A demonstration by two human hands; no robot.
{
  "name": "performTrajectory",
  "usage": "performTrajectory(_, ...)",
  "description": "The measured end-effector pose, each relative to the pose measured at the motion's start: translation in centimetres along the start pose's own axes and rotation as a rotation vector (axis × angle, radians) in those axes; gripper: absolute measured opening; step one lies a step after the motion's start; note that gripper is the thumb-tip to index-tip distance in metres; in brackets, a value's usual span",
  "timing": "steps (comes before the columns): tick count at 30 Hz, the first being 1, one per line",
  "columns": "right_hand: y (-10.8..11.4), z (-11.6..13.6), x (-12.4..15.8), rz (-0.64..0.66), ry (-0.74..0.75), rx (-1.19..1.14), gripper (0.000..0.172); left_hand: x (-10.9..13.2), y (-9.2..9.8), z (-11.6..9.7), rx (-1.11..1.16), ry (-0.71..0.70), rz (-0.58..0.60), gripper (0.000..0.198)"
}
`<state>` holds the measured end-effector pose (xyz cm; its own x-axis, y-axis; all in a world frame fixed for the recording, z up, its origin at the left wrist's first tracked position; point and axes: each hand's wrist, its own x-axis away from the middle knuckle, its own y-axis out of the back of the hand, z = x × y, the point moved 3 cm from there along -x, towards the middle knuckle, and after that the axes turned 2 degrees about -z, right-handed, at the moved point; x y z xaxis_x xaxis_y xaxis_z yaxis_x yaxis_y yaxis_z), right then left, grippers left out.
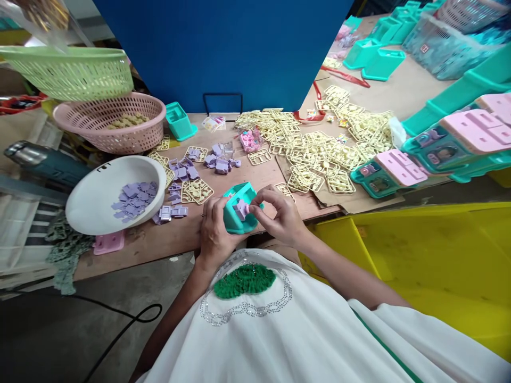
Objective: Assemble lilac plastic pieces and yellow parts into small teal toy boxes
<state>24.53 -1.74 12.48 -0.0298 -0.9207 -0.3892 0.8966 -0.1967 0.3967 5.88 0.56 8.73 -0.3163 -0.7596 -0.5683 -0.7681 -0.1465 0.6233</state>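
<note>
My left hand (213,231) is wrapped around a small teal plastic housing (238,208), held just above the near edge of the wooden table (175,239). My right hand (279,213) pinches a small lilac plastic piece (241,208) against the front of that housing. Both hands are closed. Loose lilac pieces (181,170) lie on the table just beyond my hands, with more in a white bowl (99,199) to the left.
Cream plastic sprue frames (319,143) cover the table's right half. A pink basket (115,125) and a green basket (72,72) stand back left. Assembled teal-and-pink toys (399,170) sit right. A yellow bin (419,255) is beside me. A blue panel (223,48) stands behind.
</note>
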Motion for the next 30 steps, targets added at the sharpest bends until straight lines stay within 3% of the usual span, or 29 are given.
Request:
performTrajectory(19, -0.08, 0.6, -0.37, -0.01, 0.091, 0.073, 0.014, -0.12, 0.05, -0.01, 0.031, 0.016, -0.006, 0.085)
performTrajectory(26, -0.1, 0.2, -0.29, 0.008, 0.03, 0.054, 0.014, -0.04, 0.06, 0.03, 0.011, 0.032, -0.001, 0.085)
performTrajectory(30, -0.18, 0.71, -0.23, -0.012, 0.134, 0.111, 0.015, -0.08, 0.09, 0.03, 0.021, 0.021, -0.008, 0.083)
